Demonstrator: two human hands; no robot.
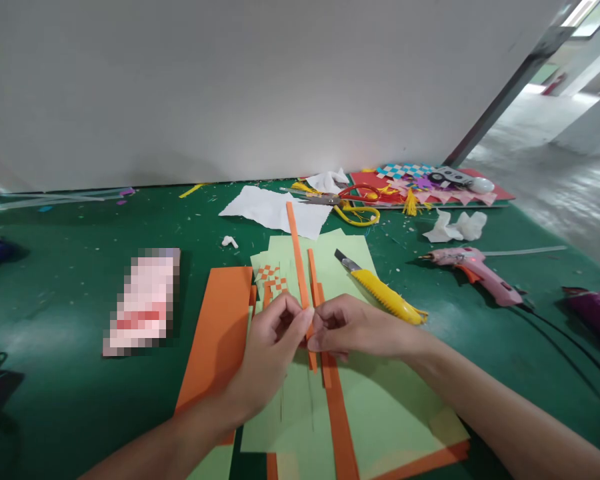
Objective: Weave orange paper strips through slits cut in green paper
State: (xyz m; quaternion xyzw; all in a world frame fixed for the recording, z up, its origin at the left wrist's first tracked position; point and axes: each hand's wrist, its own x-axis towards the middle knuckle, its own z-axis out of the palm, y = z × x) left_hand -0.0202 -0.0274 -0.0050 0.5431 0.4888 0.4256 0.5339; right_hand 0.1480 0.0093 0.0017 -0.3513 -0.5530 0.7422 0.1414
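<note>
Green mat (80,280) fills the frame; light green paper (380,400) sits lower centre. Left hand (267,353) and right hand (355,327) meet mid-frame, both pinching a thin orange strip (297,253). Yellow knife (385,293) lies just right.

Light: bright, even, from above.
Shadows: soft, short, beneath the glue gun (475,267).
Glare: daylight blown out upper right of the gun.
Edges: bowed by wide lens.
Blur: pixelated patch far left of the gun.
</note>
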